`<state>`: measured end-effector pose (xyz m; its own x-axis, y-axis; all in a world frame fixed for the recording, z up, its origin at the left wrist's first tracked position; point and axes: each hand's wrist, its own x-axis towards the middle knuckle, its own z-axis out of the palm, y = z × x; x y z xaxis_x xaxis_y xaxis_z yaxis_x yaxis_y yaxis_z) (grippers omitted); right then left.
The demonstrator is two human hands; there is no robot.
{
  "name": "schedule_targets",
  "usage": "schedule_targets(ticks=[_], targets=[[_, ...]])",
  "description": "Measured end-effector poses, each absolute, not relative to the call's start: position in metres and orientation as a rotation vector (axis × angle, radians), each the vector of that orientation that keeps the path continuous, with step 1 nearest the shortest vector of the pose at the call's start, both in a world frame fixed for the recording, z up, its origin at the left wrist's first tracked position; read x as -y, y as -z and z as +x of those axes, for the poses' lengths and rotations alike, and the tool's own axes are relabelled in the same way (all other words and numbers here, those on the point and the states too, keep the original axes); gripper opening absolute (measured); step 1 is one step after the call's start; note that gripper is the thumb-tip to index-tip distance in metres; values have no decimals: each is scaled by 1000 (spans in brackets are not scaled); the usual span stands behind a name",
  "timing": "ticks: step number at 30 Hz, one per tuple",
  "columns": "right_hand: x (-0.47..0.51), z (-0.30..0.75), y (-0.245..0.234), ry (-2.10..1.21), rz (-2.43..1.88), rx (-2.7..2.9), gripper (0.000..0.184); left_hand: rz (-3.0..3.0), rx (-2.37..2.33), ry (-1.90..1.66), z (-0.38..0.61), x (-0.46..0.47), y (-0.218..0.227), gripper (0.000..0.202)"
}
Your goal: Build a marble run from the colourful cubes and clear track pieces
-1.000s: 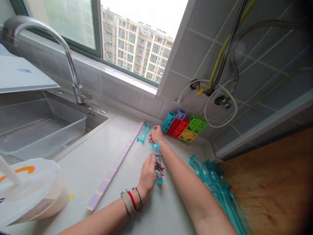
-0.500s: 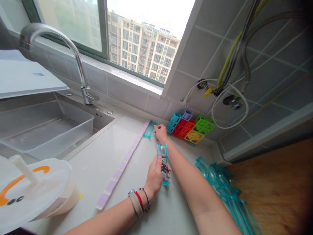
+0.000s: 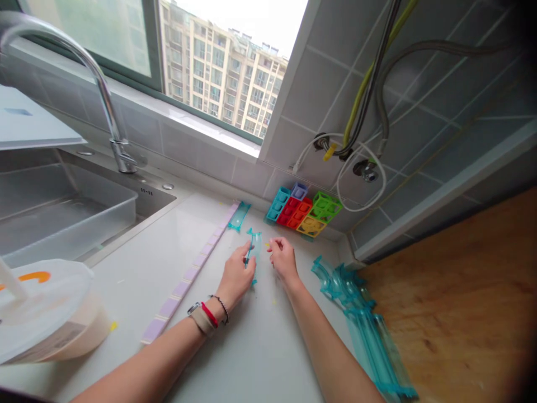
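Lit by daylight from a window (image 3: 156, 50), burned out to white in the sky (image 3: 251, 17).
Gleaming on the chrome faucet (image 3: 121, 157), spread evenly across the pale table (image 3: 142, 268), with faint, soft shadow near the left hand (image 3: 235, 274); dimming over gray wall tiles (image 3: 331, 61) to black at the far-right edge. Stretched and tilted toward the margins, notably at the cup (image 3: 50, 319) lower left; slightly soft in fine detail.

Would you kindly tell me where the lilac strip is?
In the head view, the lilac strip lies on the counter left of the left hand, its far end beside a teal piece.
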<state>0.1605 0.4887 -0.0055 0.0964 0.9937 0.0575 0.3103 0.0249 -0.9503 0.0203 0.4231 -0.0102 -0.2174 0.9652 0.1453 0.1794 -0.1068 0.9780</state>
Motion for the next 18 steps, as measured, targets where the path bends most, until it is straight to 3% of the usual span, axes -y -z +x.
schedule_targets(ticks=[6, 14, 18], targets=[[-440, 201, -7, -780, -1474, 1520, 27, 1719, -1767, -1246, -1, -428, 7, 68], [-395, 271, -11, -104, -1554, 1660, 16, 2026, -1928, -1096, -13, -435, 17, 52], [-401, 295, -3, 66, -1631, 1575, 16, 2083, -2015, -1148, -14, -435, 13, 42]])
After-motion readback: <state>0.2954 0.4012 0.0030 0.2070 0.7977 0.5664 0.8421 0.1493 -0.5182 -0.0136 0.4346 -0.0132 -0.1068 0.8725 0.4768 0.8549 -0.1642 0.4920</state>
